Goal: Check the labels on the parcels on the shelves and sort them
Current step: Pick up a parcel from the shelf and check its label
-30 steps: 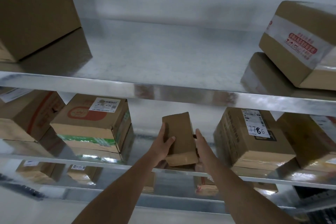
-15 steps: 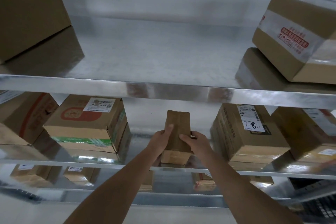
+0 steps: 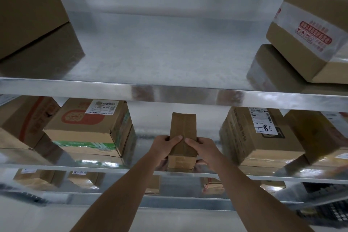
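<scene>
- Two hands, our left hand [image 3: 164, 147] and right hand [image 3: 202, 148], now both curl fingers over the small parcel [image 3: 182, 135], straightened since a second ago.
- Two boxes top shelf [image 3: 169, 92].

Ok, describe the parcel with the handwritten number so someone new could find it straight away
Look at the middle shelf, to the right of the small box that both hands hold. That brown parcel has a white label on top, and it alone has 7786 written on it in marker.
</scene>
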